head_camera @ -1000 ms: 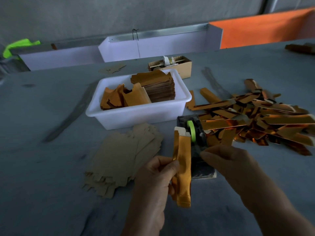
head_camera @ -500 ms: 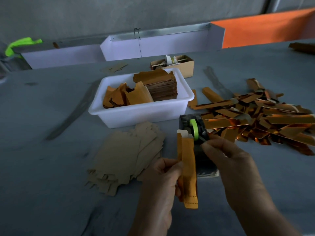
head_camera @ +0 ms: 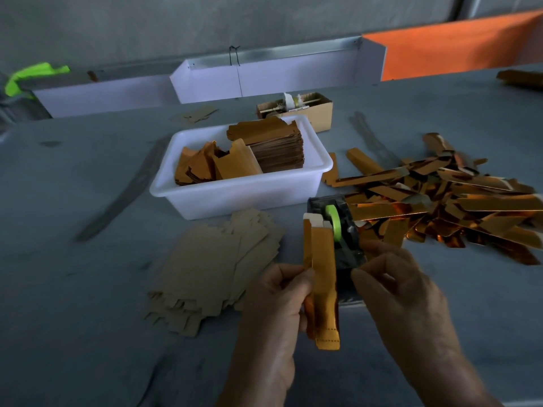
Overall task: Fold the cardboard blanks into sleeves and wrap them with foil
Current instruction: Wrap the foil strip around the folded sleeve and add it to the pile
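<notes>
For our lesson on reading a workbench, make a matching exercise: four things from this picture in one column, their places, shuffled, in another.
Things:
1. stack of blanks
2. flat cardboard blanks
3. folded foil sleeve
4. pile of foil sleeves

Places:
A. on the table right of the tub
B. in the left hand
C. inside the white tub
D. on the table in front of the tub

Pairs: 1-C, 2-D, 3-B, 4-A

Packaging workshop, grey worktable [head_camera: 88,333], heap of foil sleeves [head_camera: 458,207], tub of blanks [head_camera: 235,198]

Glossy foil sleeve [head_camera: 323,277] (metallic orange), matt cardboard blanks [head_camera: 217,268].
</notes>
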A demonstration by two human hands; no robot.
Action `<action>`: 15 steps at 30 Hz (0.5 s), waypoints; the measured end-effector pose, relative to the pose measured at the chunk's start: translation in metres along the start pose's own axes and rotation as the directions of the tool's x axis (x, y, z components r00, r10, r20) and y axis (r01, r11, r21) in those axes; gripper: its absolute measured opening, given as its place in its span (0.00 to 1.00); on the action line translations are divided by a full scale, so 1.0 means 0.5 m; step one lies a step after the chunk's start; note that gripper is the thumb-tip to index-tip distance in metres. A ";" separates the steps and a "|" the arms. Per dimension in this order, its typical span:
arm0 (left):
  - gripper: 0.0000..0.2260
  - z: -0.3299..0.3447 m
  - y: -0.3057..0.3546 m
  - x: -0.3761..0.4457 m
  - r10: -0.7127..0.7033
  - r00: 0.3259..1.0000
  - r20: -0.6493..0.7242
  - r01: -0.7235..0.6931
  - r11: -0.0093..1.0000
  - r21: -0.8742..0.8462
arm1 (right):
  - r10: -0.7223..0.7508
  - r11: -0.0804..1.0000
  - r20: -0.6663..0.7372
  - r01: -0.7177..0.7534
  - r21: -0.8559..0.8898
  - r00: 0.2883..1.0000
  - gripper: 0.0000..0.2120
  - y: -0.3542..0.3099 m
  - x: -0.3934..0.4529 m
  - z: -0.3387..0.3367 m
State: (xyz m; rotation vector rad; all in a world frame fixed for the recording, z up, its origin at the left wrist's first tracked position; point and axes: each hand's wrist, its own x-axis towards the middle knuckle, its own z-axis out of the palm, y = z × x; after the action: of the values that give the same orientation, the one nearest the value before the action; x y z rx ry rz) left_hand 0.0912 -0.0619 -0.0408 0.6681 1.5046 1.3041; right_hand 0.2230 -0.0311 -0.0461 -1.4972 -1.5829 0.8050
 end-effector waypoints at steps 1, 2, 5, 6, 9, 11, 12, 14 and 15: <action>0.05 0.001 0.003 0.000 0.017 1.000 0.007 -0.017 1.000 -0.013 | -0.011 1.000 -0.011 0.011 -0.006 1.000 0.09 0.001 -0.002 0.001; 0.05 0.004 0.006 0.000 0.032 0.999 0.015 -0.032 0.999 -0.024 | -0.023 1.000 -0.019 0.023 -0.021 1.000 0.09 0.004 -0.004 0.002; 0.05 0.014 0.013 0.000 0.074 0.996 0.053 -0.072 0.997 -0.031 | -0.071 0.996 -0.044 0.069 -0.058 0.996 0.08 0.010 -0.010 0.008; 0.05 0.017 0.016 0.000 0.089 0.994 0.066 -0.086 0.996 -0.037 | -0.093 0.994 -0.060 0.089 -0.069 0.994 0.08 0.012 -0.012 0.010; 0.04 0.024 0.023 0.002 0.146 0.984 0.105 -0.149 0.989 0.023 | -0.139 0.985 -0.093 0.128 -0.113 0.986 0.08 0.016 -0.016 0.016; 0.04 0.025 0.023 0.007 0.175 0.977 0.124 -0.189 0.976 0.107 | -0.170 0.978 -0.108 0.154 -0.140 0.980 0.08 0.018 -0.018 0.019; 0.04 0.024 0.023 0.009 0.188 0.974 0.128 -0.207 0.965 0.158 | -0.185 0.975 -0.114 0.167 -0.148 0.976 0.08 0.019 -0.018 0.020; 0.05 0.022 0.023 0.014 0.229 0.961 0.153 -0.264 0.923 0.279 | -0.205 0.969 -0.120 0.184 -0.166 0.971 0.08 0.019 -0.018 0.021; 0.05 0.021 0.024 0.016 0.255 0.951 0.176 -0.302 0.891 0.339 | -0.213 0.965 -0.119 0.189 -0.180 0.970 0.07 0.019 -0.018 0.022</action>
State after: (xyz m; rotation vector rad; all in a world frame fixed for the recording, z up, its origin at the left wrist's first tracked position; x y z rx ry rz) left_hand 0.0957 -0.0473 -0.0312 1.2243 1.6008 1.1720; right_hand 0.2178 -0.0384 -0.0607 -1.4456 -1.6991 0.4531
